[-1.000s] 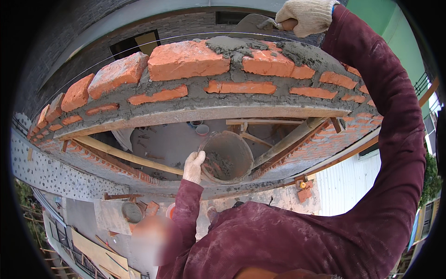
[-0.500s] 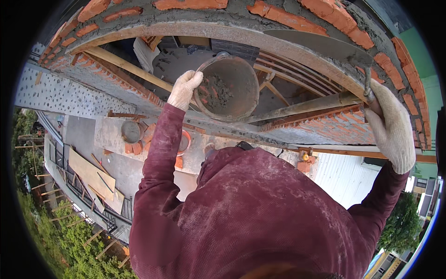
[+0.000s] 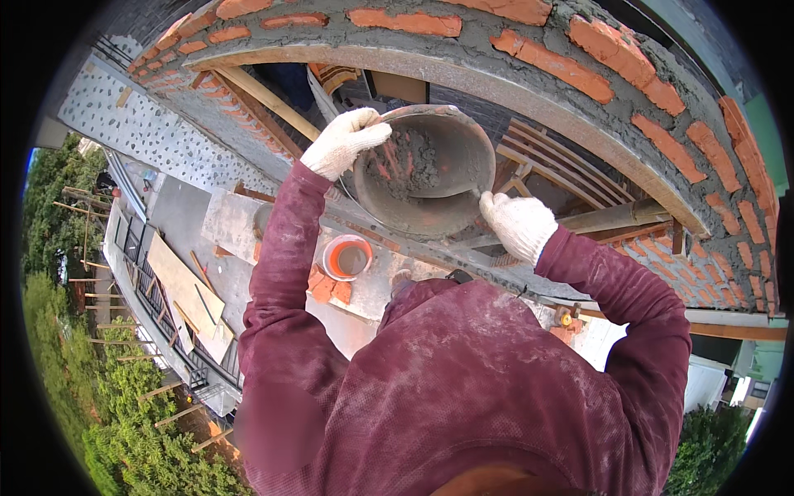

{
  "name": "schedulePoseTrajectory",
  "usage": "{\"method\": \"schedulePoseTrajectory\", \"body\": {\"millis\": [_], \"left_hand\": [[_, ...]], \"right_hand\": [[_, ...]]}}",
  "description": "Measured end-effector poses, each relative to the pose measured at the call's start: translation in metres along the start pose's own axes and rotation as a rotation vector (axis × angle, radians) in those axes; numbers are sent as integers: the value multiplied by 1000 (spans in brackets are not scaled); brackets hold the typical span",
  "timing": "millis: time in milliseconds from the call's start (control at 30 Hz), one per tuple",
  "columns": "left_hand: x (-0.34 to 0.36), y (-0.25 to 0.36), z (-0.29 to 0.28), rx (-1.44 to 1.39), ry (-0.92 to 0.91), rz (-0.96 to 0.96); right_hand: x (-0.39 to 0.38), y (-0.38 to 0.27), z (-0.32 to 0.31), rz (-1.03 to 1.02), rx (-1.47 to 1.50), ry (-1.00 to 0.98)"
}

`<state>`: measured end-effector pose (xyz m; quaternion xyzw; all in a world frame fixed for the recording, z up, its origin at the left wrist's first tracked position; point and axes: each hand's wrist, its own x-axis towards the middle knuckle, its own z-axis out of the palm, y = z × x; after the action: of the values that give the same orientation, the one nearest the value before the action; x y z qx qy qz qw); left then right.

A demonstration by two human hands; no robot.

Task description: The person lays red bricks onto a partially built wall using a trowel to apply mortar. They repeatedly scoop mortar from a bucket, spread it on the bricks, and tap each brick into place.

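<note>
My left hand [image 3: 346,143] wears a pale knit glove and grips the rim of a mortar-smeared bucket [image 3: 422,219] with lumpy grey mortar [image 3: 409,161] inside. My right hand [image 3: 518,224], also gloved, is closed on the handle of a trowel [image 3: 477,195] at the bucket's right side. The trowel's blade is inside the bucket, hard to tell apart from the grey mortar. Above my hands, a curved wooden form [image 3: 430,58] runs beneath courses of red brick [image 3: 620,54] set in grey mortar.
Below are an orange pail [image 3: 338,259] beside loose bricks [image 3: 331,289], plywood sheets [image 3: 178,289] and a railing at the left. Wooden props [image 3: 269,99] cross the opening under the form. Trees [image 3: 107,397] and projecting poles lie beyond the left edge.
My right hand has come down from above the wall, bringing the trowel to the bucket. My view has shifted, so the wall sits higher and more of the ground below shows.
</note>
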<state>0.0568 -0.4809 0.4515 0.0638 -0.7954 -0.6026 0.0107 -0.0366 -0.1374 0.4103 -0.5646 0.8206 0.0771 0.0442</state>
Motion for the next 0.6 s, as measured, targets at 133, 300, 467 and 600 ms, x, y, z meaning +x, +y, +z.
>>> {"method": "schedulePoseTrajectory", "body": {"millis": [133,300,467,600], "left_hand": [[-10,-10,8,-153,87,60],[7,-3,-5,-50,92,39],[-9,3,-15,-91,35,-35],[-6,2,-19,-35,141,38]], "right_hand": [[12,-17,-39,-27,-30,307],[15,-18,-25,-116,-76,30],[40,-1,-56,-64,-158,359],[45,-9,-26,-61,-182,277]]}}
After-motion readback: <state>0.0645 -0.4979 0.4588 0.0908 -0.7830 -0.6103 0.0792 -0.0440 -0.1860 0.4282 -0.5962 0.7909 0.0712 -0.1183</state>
